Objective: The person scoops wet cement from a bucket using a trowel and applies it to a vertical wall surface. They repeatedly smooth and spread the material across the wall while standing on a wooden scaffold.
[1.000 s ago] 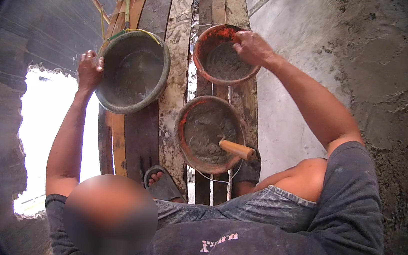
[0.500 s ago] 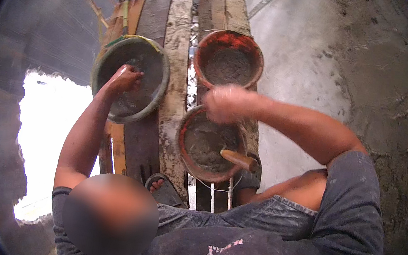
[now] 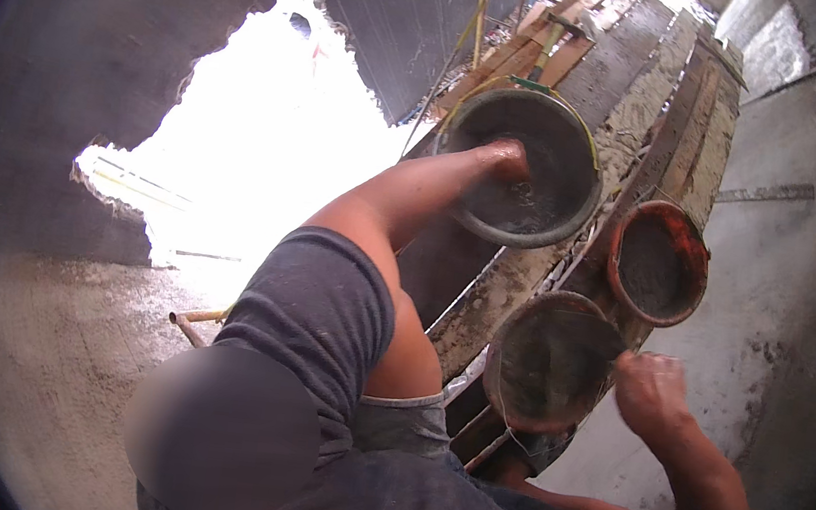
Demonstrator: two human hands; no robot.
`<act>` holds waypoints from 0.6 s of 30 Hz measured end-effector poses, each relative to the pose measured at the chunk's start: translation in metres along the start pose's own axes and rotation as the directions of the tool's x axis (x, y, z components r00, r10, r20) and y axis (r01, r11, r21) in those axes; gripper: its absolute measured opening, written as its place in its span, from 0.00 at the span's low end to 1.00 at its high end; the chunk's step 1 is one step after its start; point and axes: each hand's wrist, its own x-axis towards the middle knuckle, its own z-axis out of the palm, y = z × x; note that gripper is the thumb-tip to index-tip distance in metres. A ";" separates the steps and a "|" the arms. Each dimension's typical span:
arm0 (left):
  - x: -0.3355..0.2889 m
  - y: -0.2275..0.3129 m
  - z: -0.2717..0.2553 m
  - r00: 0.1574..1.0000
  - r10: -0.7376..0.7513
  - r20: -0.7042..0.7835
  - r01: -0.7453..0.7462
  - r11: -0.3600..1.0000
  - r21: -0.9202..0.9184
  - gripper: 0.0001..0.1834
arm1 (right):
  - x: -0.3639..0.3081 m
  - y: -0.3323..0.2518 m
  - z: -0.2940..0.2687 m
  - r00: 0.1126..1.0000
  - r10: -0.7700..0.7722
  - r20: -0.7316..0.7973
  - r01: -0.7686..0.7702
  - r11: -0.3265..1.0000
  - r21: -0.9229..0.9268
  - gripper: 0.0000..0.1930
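Fingers of my left hand [image 3: 511, 160] are down in the tub [image 3: 511, 238], wet and at the water [image 3: 538, 197]; they are too blurred and turned away for me to tell whether they are apart or together. Half a second ago I already had that hand in there, so this side matches, though my view has swung round. The tub sits on the planks [image 3: 644, 99], ripples showing just beside my hand. Next to the right comes the near bucket [image 3: 542, 425], grey mix [image 3: 544, 371] inside. Over its right rim shows a blurred dark shape that I take for the trowel [image 3: 604, 339], and my right hand [image 3: 652, 389] is at its end, fingers curled and, I judge, clamped on the handle, which my grip hides. That is the real change: that hand was hovering between the buckets, and the handle lay bare. For the work, it means both hands are engaged at once, one with water, one with the tool. Farthest right, the far bucket [image 3: 683, 226] stands untouched.
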 end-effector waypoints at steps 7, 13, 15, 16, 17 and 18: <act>-0.008 -0.017 -0.007 0.997 -0.080 -0.020 0.074 0.979 -0.192 0.17 | 0.003 0.101 -0.007 0.979 0.191 -0.074 -0.055 0.591 0.805 0.14; -0.044 0.035 -0.067 0.991 -0.052 0.126 0.136 0.272 -0.953 0.15 | 0.072 0.129 0.080 0.941 0.338 -0.003 0.166 -0.454 0.875 0.13; -0.046 0.061 -0.085 0.967 0.216 0.135 0.143 -0.022 -0.990 0.15 | 0.102 0.125 0.067 0.968 0.252 -0.002 0.154 -0.587 0.795 0.10; -0.041 0.074 -0.088 0.849 0.522 0.086 0.156 -0.093 -0.983 0.14 | 0.118 0.130 0.067 0.988 0.114 -0.106 0.154 -0.642 0.751 0.10; -0.050 0.124 -0.086 0.835 0.544 0.085 0.150 -0.076 -0.986 0.16 | 0.127 0.124 0.059 0.975 0.224 0.009 0.149 -0.680 0.718 0.10; -0.077 0.184 -0.090 0.820 0.568 0.071 0.125 -0.056 -0.991 0.17 | 0.137 0.130 0.061 0.975 0.220 -0.038 0.191 -0.733 0.653 0.09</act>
